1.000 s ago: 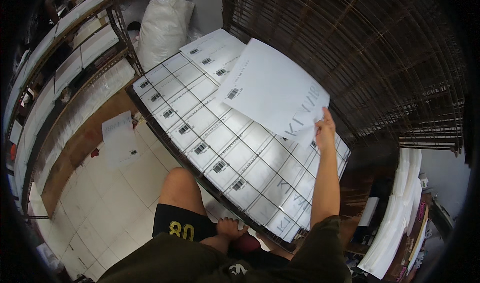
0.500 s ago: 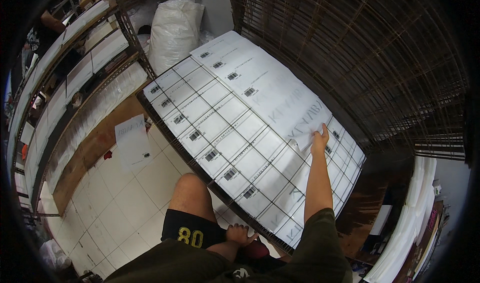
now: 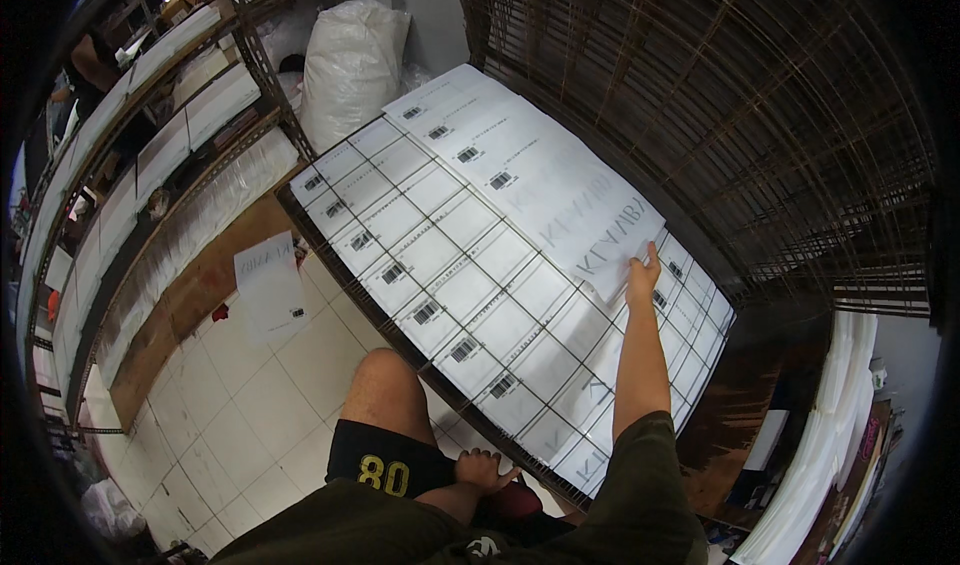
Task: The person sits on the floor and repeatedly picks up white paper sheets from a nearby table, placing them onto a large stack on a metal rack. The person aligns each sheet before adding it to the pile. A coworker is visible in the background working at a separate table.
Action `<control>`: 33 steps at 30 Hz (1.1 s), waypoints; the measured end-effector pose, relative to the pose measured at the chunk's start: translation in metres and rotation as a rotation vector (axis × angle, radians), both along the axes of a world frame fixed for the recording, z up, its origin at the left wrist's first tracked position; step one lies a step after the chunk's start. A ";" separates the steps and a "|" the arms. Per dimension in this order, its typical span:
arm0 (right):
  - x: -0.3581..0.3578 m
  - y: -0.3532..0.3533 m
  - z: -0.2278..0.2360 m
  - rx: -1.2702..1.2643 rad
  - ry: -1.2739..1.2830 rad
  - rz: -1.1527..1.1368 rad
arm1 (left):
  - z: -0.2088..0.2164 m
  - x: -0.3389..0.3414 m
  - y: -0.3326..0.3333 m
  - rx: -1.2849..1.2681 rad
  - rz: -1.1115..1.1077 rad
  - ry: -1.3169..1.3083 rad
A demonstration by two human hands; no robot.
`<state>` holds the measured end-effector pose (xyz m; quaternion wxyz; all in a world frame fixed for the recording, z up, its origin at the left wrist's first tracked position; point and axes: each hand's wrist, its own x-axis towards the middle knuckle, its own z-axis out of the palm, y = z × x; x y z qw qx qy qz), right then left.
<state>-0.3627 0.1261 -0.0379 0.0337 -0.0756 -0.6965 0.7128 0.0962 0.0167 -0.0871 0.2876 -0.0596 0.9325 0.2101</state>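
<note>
A wire mesh rack stands tilted before me, with rows of white printed paper sheets under its thin rods. More white sheets overlap on top of the mesh along its far side. At the near right end of that row, my right hand grips the edge of the top white paper sheet, which bears large faint lettering. Thumb and forefinger are at the sheet's corner; the other fingers are partly hidden. My left hand rests by my lap near the rack's lower edge, fingers loosely spread, holding nothing visible.
Dark wire racks rise behind, overhead on the right. Shelves with white stacks line the left. One loose sheet hangs or lies by the wooden board. A white sack stands at the back; more white stacks are at right.
The top sheet under my right hand lies flatter, and its corner is less bent. My right hand stays at its edge. My left hand has not visibly moved.
</note>
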 end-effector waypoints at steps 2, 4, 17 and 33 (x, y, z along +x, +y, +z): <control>0.001 0.006 0.006 0.012 0.021 0.009 | -0.005 0.002 0.002 -0.013 0.003 0.038; 0.003 0.008 0.010 0.032 0.026 -0.008 | -0.007 0.004 0.002 -0.002 0.012 0.047; 0.228 0.058 0.056 0.279 0.143 0.044 | -0.007 0.006 0.006 -0.071 -0.038 0.078; 0.535 0.222 0.048 0.901 -0.061 -0.414 | 0.004 -0.002 0.013 -0.159 -0.034 0.075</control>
